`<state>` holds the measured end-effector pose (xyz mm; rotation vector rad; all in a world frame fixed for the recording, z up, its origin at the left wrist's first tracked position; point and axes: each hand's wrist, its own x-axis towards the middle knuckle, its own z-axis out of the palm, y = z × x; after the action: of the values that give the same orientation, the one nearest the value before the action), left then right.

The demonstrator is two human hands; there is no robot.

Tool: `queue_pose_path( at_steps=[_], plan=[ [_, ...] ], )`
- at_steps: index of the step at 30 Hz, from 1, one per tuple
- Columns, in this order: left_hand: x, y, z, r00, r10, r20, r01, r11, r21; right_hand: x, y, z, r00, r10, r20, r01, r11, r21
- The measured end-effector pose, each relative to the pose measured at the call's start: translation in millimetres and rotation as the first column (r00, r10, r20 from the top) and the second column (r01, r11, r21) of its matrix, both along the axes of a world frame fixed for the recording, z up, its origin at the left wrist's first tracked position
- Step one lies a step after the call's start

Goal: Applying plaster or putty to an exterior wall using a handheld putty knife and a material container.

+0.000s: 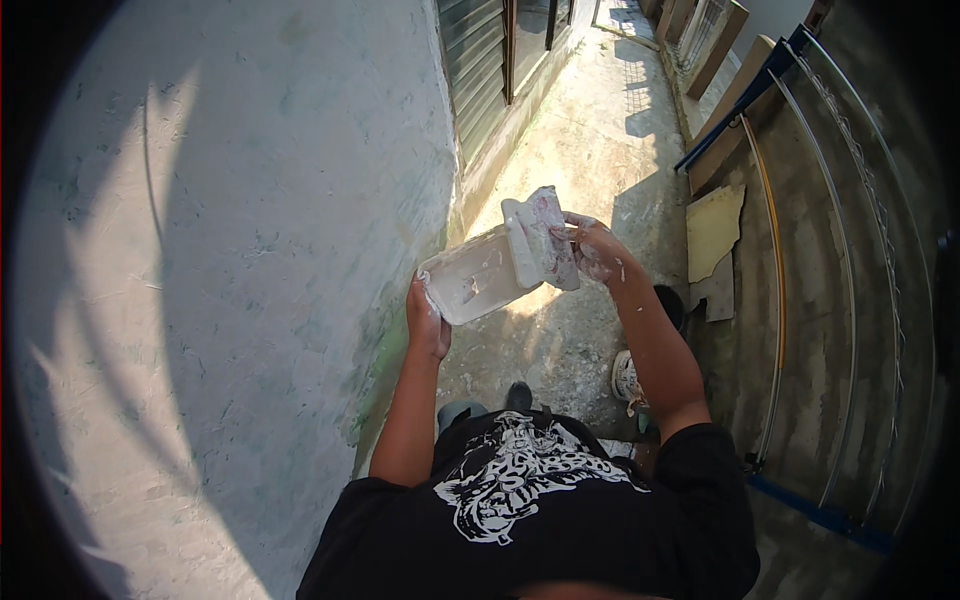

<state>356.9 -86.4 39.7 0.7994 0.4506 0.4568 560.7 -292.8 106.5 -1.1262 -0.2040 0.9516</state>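
Observation:
My left hand point(425, 322) grips the left end of a translucent, box-shaped plastic container point(470, 286), its fingers partly hidden beneath it. White paste is smeared on the container's walls and inside. Over the container's right end, my right hand point(598, 252) pinches a flat, paste-coated plate point(538, 240), which looks like a plastering scraper and is held tilted. The plate covers that end of the container; whether the two touch I cannot tell. White smears mark the right hand's fingers and wrist.
A rough, pale plastered wall point(300, 200) rises close on the left, with a louvred window point(474, 70) farther along. To the right stands a metal rack point(780, 290) with long rods, near a broken board point(713, 232). A paint-spattered shoe point(625, 378) is beside my right forearm on the concrete walkway point(570, 350).

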Motion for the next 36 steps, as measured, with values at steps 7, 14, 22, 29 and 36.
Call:
queue_pose_path(
  at_steps=[7, 14, 22, 29, 36],
  plan=[
    [1, 25, -6, 0.989, 0.149, 0.013, -0.149, 0.989, -0.016, 5, 30, -18, 0.999, 0.022, -0.045, -0.021, 1.000, 0.010],
    [-8, 64, -12, 0.984, 0.162, 0.078, -0.161, 0.987, -0.012, 5, 93, -35, 0.994, 0.058, -0.090, -0.056, 0.998, 0.023],
    [-8, 92, -12, 0.984, 0.173, 0.052, -0.179, 0.968, 0.175, 20, 131, -56, 0.969, -0.103, -0.224, 0.119, 0.991, 0.060],
    [9, 91, -49, 0.994, 0.111, 0.023, -0.112, 0.992, 0.053, 52, 133, -77, 0.925, -0.342, -0.163, 0.350, 0.937, 0.018],
    [33, 98, -77, 0.973, 0.217, -0.076, -0.223, 0.972, -0.073, 90, 141, -98, 0.877, -0.366, -0.310, 0.406, 0.911, 0.072]
  ],
)
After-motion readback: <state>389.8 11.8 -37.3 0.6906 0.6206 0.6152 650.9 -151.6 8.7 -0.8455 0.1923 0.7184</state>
